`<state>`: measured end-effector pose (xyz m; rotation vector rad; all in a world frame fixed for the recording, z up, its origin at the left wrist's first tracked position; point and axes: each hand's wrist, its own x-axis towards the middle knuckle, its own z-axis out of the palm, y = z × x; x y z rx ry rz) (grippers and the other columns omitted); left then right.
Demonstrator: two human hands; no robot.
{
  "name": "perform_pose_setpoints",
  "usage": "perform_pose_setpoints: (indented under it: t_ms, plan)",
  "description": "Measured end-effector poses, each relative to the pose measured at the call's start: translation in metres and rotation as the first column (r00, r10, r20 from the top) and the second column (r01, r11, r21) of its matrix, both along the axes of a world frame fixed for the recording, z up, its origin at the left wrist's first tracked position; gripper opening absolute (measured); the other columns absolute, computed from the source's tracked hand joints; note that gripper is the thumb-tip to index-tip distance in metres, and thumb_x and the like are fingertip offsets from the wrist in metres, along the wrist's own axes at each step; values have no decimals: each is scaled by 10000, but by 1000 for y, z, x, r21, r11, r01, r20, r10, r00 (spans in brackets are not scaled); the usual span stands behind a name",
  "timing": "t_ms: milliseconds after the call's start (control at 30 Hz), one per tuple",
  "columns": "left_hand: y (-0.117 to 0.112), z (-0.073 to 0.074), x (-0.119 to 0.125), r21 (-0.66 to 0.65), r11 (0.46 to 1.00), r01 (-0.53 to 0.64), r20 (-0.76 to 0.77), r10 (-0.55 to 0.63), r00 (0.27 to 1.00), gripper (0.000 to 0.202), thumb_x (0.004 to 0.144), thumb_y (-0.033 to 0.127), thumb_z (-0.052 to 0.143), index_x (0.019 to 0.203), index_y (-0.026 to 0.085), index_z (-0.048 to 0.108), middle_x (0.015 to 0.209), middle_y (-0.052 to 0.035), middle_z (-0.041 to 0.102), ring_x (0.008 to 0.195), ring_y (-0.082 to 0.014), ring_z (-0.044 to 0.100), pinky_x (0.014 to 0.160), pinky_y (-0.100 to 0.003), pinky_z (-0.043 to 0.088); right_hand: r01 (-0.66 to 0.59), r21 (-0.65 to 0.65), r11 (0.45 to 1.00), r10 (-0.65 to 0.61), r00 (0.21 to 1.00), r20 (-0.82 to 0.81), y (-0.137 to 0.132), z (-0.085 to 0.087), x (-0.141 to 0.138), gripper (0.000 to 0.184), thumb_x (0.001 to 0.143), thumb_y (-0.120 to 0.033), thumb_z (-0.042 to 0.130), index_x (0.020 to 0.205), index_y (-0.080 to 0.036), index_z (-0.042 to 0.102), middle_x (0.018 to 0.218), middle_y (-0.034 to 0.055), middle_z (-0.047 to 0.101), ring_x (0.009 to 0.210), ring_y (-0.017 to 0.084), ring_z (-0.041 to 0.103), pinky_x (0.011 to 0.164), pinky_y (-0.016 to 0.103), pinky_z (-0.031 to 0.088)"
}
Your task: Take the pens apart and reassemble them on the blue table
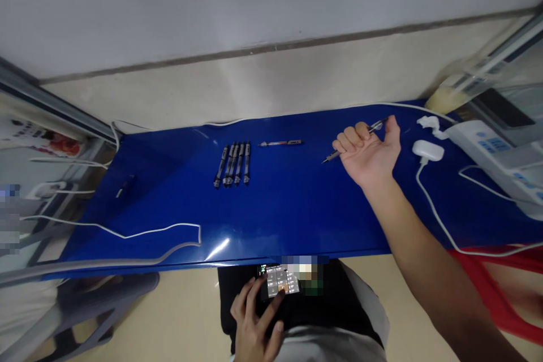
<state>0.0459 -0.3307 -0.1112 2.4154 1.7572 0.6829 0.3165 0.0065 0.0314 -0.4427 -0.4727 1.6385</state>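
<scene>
Head view: pen (335,155) in right hand (368,153) points left (axis slanting nearward).

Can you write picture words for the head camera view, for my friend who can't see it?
A person's right hand grips a pen over a shiny blue tabletop, near a row of pens. The left hand holds a phone low down, below the table's edge. A white rounded case with a cable lies nearby.

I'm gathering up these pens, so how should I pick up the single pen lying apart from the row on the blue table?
Pinch the pen around the middle of its barrel, coming straight down from above: it lies flat on the blue tabletop, apart from the row of pens, so fingers can reach both long sides.
</scene>
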Motion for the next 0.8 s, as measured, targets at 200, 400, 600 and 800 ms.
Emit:
perform_pose_setpoints:
  t_ms: [200,400,600,800]
  plan:
    - [-2,0,4,-19,999,-25,-10,25,1000,437,879,295,540,1299,333,654,1460,-99,441,1324,-345,413,1019,-508,353,8,-4,1000,-8,1000,13,0,0,0,594,928,-700,337,591,-227,209,492,-22,285,441,136,317,470,323,344]
    - [-3,-8,12,-26,965,-263,19,263,965,526,891,171,538,1375,372,582,1494,-72,439,1340,-328,420,1065,-530,336,-3,2,1000,3,1000,15,1,-1,1,600,929,-708,308,587,-223,211,498,-23,281,444,131,325,479,320,353]
    - [5,-4,23,-109,854,-508,-127,495,859,474,935,273,520,1396,373,570,1642,-71,220,1426,-386,321,1048,-590,328,8,-2,1000,-8,1000,23,1,0,1,609,912,-725,352,588,-227,214,497,-28,279,446,133,316,477,322,348]
    - [4,-1,23,-152,839,-523,-95,514,852,516,964,290,450,1474,362,474,1654,-69,185,1454,-370,283,1101,-586,296,1,0,1000,-1,1000,20,2,-1,1,607,909,-726,354,593,-228,208,492,-28,281,445,134,308,475,321,349]
